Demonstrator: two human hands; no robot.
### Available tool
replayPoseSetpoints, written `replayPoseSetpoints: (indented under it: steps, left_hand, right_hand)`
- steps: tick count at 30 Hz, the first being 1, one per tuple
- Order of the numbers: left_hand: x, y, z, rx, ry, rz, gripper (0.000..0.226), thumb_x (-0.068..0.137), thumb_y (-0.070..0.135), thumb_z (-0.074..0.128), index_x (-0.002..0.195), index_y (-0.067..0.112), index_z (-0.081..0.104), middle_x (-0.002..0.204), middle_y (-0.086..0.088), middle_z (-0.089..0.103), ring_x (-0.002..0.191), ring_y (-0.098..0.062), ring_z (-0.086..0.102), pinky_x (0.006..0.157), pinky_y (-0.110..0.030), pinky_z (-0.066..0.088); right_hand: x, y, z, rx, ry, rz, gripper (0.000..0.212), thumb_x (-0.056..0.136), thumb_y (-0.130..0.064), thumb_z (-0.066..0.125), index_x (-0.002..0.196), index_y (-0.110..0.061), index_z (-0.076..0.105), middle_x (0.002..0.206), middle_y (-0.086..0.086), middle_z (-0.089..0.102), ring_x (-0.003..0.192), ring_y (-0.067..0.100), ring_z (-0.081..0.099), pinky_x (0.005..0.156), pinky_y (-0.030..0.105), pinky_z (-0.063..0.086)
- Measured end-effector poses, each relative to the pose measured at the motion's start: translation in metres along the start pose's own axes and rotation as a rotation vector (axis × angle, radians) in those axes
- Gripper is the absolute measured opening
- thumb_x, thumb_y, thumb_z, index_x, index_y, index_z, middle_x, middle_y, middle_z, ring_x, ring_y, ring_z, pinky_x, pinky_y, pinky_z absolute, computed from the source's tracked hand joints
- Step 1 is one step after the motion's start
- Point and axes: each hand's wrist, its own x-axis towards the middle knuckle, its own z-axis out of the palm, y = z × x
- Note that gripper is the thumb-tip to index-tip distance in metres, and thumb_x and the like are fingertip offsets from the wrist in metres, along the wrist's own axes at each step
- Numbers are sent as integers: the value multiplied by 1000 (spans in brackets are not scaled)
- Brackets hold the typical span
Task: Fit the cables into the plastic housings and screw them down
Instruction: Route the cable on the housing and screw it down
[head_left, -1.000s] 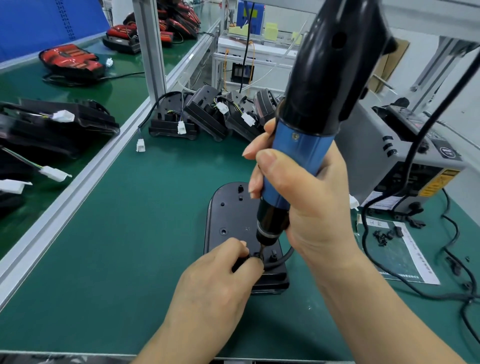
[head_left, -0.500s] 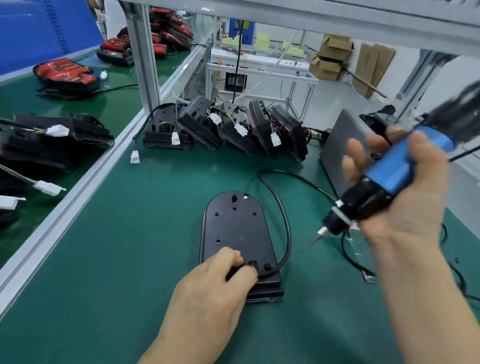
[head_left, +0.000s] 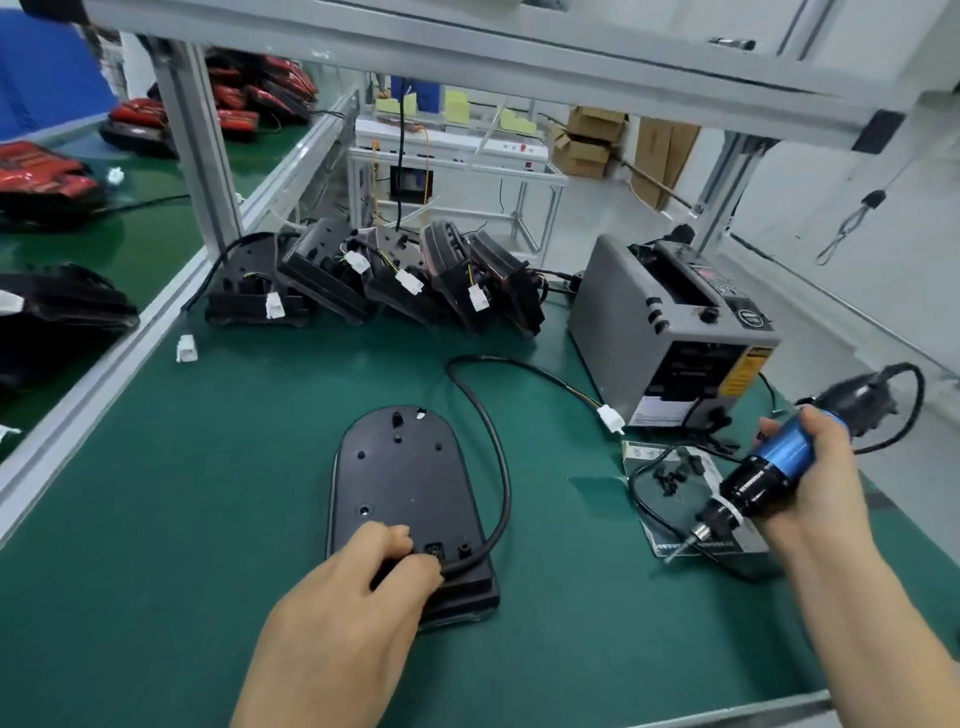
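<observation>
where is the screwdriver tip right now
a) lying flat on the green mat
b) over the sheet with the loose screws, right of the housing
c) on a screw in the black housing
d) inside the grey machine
b: the right hand holds the screwdriver tilted down over the sheet of small black screws, well clear of the black housing.

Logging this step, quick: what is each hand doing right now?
Left hand: closed, pressing the cable onto the black housing.
Right hand: closed around the electric screwdriver, tip off the housing.
</observation>
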Motion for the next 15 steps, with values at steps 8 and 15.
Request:
replayPoseSetpoints:
  steps: [8,15]
  left_hand:
    - [0,-4,0,1,49,39,10,79,28,49,86,34,51,95,11,51,72,-14,66,38,-30,47]
    - [3,1,-2,-11,58,42,7,82,29,47,84,34,51,91,8,56,68,-14,65,39,-26,44]
  right_hand:
    - [26,0,-18,-316,-18,125,35,72,-47,71,92,-23,57,91,4,68,82,20,65,73,36,51]
    - [46,-8,-28,-691,-82,154,36,82,-39,67,96,-7,58,80,11,61,67,22,51,70,34,48]
